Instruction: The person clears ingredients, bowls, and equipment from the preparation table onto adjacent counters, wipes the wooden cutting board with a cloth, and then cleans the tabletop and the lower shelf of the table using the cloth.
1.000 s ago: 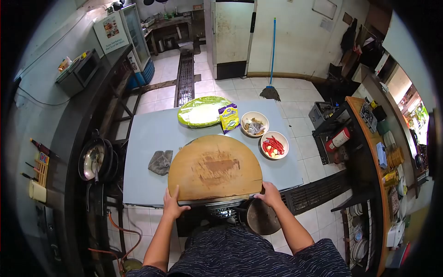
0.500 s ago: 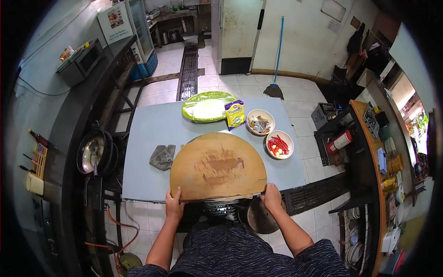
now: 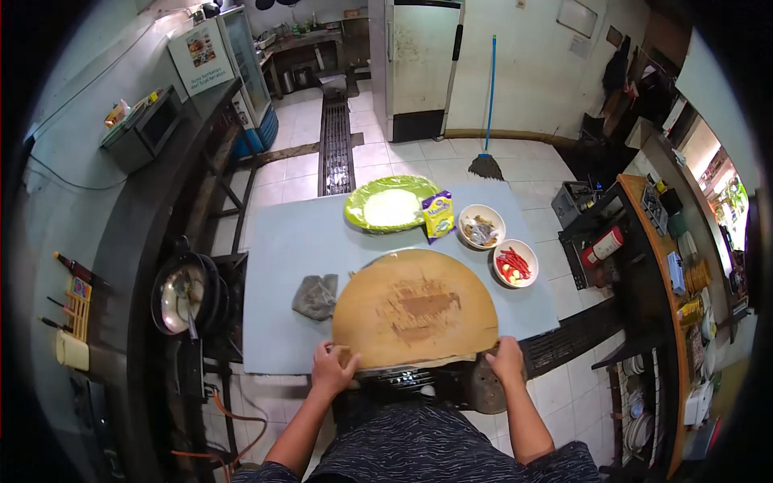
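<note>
A large wooden board, rounded at the far side and straight at the near side, lies on the pale blue table. My left hand grips its near left corner, and my right hand holds the near right corner. Left of the board is a crumpled grey cloth. Behind it stand a green plate wrapped in clear film, a yellow and purple packet, a bowl with brownish pieces and a small bag, and a bowl of red chillies and pale cloves.
Pans sit on the left beside a dark counter. Below the table's near right edge is a round brown stool-like object. A mop leans on the back wall. A wooden shelf lines the right side.
The board, table and items appear farther right and slightly lower in view, largely as the camera shifts. Both hands remain at the board's near corners.
</note>
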Demonstrator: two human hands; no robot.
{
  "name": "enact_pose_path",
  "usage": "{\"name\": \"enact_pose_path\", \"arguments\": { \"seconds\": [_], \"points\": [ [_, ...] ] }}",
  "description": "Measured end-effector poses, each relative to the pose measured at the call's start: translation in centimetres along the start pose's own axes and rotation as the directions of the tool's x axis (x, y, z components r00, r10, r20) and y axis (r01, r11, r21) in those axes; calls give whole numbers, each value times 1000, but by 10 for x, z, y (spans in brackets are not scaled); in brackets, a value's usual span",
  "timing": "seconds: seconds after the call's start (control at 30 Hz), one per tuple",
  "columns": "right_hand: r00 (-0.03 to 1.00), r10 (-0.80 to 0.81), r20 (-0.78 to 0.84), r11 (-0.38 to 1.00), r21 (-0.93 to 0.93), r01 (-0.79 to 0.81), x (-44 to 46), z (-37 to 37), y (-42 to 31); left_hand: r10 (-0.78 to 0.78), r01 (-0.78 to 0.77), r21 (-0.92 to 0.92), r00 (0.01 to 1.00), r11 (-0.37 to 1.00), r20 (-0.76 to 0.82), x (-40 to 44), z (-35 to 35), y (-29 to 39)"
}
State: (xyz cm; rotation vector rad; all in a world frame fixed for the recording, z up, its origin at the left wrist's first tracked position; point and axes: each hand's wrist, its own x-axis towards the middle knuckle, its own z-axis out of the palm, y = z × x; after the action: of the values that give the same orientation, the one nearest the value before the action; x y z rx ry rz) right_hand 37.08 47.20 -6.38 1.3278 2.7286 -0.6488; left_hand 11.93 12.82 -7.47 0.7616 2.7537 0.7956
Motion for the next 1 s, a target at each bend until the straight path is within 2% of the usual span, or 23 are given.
{"name": "enact_pose_path", "arguments": {
  "seconds": [0.07, 0.1, 0.17, 0.23, 0.27, 0.3, 0.33, 0.4, 0.47, 0.5, 0.57, 0.63, 0.67, 0.73, 0.8, 0.83, 0.9, 0.93, 0.97, 1.0],
  "points": [
    [922, 75, -379, 997, 26, -70, -19, 2, -24, -9, 12, -22, 991, 1000, 130, 33, -12, -20],
    [919, 88, -385, 996, 62, -69, -29, 3, -40, 88, -88, -21, 996, 996, 27, 54, -13, -32],
    [910, 132, -392, 990, 94, -103, -51, 15, -76, 235, -225, 113, 968, 968, -87, 96, -21, -40],
    [957, -59, -285, 978, 176, 113, -70, 30, -115, 359, -290, 303, 911, 908, -203, 132, -25, -53],
    [964, -105, -244, 955, 244, 166, -77, 48, -127, 259, -249, 251, 966, 935, -7, 144, -36, -54],
    [954, -196, -229, 938, 239, 250, -84, 50, -148, 160, -203, 221, 967, 954, 198, 156, -46, -58],
    [961, -179, -209, 923, 303, 238, -92, 58, -165, 158, -221, 291, 961, 931, 226, 170, -42, -67],
    [972, -167, -163, 874, 432, 222, -102, 59, -198, 289, -296, 77, 953, 952, 86, 168, -53, -59],
    [985, -130, -109, 806, 568, 169, -111, 40, -230, 342, -274, -309, 920, 911, 193, 150, -73, -26],
    [987, -103, -122, 802, 577, 155, -112, 36, -242, 367, -296, -307, 907, 905, 207, 137, -83, -6],
    [929, -111, -352, 768, 563, 305, -111, 29, -256, 549, -416, -461, 811, 784, 201, 109, -90, 35],
    [942, -64, -329, 764, 591, 259, -107, 25, -250, 675, -289, -738, 677, 609, 292, 97, -73, 54],
    [955, -33, -295, 756, 618, 217, -104, 25, -242, 691, -298, -741, 660, 601, 295, 90, -62, 63],
    [974, 33, -223, 734, 667, 128, -101, 25, -222, 621, 182, -867, 631, 464, 465, 76, -43, 78],
    [979, 190, 75, 574, 800, -173, -102, 26, -188, 598, 222, -844, 620, 488, 508, 71, -34, 98],
    [977, 201, 69, 571, 802, -174, -103, 28, -173, 552, 263, -819, 630, 510, 546, 70, -31, 107],
    [910, 370, -186, 385, 922, 31, -101, 24, -151, 440, 343, -766, 660, 544, 609, 70, -26, 120],
    [875, 441, -202, 337, 940, 47, -97, 17, -141, 432, 343, -765, 668, 545, 607, 69, -23, 120],
    [838, 504, -211, 290, 955, 67, -91, 8, -132, 449, 167, -775, 733, 610, 511, 69, -17, 115],
    [851, 485, -203, 286, 956, 65, -85, 2, -125, 471, -12, -747, 783, 665, 407, 70, -11, 107]
  ]
}}
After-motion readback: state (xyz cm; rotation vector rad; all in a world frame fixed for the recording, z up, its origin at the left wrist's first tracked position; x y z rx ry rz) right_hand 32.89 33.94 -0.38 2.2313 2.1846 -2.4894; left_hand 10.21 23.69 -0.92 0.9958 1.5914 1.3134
